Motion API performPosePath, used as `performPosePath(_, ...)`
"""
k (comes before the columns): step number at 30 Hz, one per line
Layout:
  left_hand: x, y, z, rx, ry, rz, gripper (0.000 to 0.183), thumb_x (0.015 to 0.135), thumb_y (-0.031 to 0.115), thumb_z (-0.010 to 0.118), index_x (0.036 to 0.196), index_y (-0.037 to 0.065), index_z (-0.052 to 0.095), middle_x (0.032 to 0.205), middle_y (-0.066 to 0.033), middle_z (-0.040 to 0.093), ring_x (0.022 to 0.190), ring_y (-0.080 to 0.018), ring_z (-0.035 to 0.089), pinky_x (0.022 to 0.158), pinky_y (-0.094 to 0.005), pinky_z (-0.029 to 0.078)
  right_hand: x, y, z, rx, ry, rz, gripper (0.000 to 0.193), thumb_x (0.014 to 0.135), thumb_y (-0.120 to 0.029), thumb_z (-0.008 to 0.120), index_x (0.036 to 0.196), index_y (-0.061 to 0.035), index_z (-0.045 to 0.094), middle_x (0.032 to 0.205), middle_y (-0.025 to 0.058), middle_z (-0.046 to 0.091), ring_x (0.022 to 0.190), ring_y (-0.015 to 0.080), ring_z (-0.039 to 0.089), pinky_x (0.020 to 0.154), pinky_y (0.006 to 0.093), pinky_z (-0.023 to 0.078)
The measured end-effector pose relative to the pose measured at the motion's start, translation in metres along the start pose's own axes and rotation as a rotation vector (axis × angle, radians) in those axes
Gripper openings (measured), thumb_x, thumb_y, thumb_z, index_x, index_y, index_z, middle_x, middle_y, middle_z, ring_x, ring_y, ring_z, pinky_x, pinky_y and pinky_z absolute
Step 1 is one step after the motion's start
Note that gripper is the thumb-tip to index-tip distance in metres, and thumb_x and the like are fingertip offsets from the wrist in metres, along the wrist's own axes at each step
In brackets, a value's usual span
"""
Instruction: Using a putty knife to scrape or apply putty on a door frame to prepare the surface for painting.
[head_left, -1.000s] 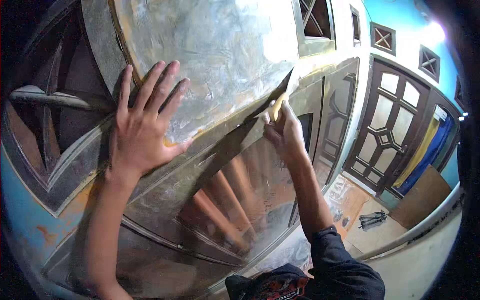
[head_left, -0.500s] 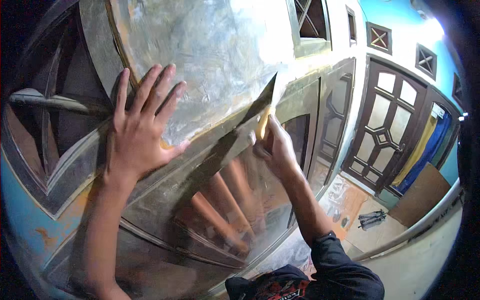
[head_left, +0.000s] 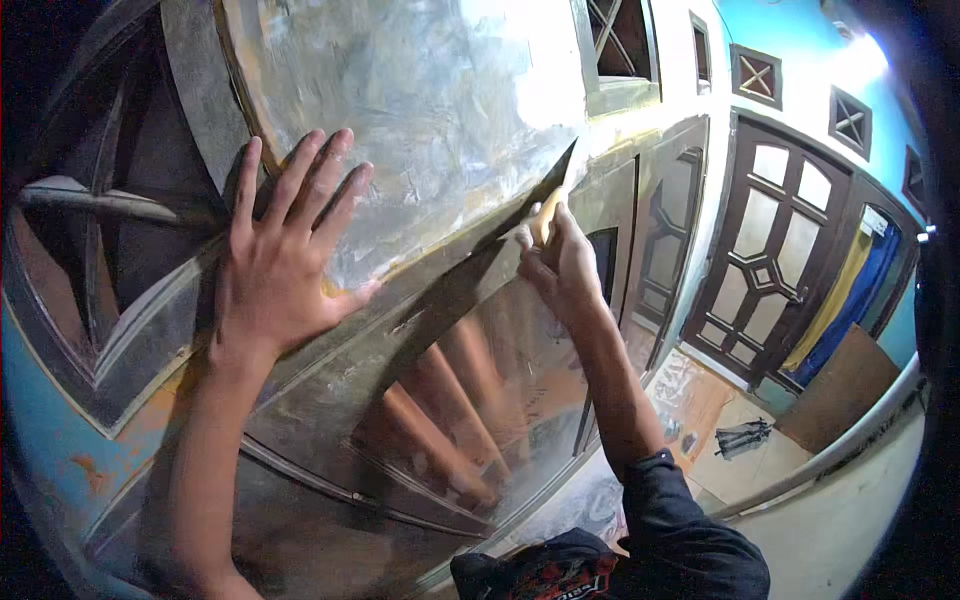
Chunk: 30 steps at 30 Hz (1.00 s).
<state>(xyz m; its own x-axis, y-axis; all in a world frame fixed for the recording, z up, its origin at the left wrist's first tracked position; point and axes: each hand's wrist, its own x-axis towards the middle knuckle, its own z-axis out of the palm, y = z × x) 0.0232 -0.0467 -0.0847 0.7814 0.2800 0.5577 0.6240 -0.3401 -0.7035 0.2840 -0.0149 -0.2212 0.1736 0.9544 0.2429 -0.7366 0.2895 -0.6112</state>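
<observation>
While I look down from the head camera, I see my left hand [head_left: 285, 265] spread flat, fingers released and splayed, palm pressed against the grey-smeared door panel [head_left: 420, 110] at about ten o'clock from the middle of the view. My right hand [head_left: 562, 262] sits at about one o'clock, its fingers clenched around the pale handle of a putty knife [head_left: 520, 215]; the dark blade lies slanted along the panel's lower moulding, touching the surface. Wet grey filler covers the panel above both hands. Out toward three o'clock stands a dark brown door with glass panes [head_left: 770, 260] against a turquoise wall [head_left: 790, 30], well apart from my hands.
</observation>
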Motion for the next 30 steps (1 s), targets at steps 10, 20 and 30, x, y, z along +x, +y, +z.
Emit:
performPosePath(10,-0.002,0.002,0.001,-0.021,-0.02,-0.004,0.092,0.062,0.047,0.077,0.14,0.013,0.043,0.154,-0.0081,0.028,0.143,-0.0249,0.022,0.117,-0.055,0.013,0.0,0.004,0.013,0.034,0.206,-0.016,0.033,0.101,-0.044,0.037,0.105,-0.0131,0.049,0.069,0.0043,0.05,0.034,0.0096,0.032,0.037,0.0236,0.03)
performPosePath(20,-0.001,0.003,0.002,-0.018,0.003,0.006,0.093,0.062,0.045,0.076,0.142,0.013,0.042,0.153,-0.0075,0.029,0.143,-0.0255,0.023,0.117,-0.0556,0.013,0.018,-0.003,-0.022,-0.069,-0.056,-0.016,0.039,0.103,-0.041,0.032,0.087,-0.0086,0.046,0.073,0.0093,0.056,0.038,0.0114,0.031,0.038,0.0259,0.026)
performPosePath(30,0.0,0.004,0.001,-0.016,-0.009,-0.012,0.09,0.063,0.048,0.076,0.14,0.016,0.044,0.153,-0.0051,0.028,0.143,-0.0209,0.022,0.12,-0.0537,0.008,0.035,-0.022,-0.038,-0.04,0.176,-0.086,0.033,0.101,-0.04,0.04,0.083,-0.0124,0.043,0.066,0.0025,0.048,0.043,0.0114,0.04,0.039,0.025,0.031)
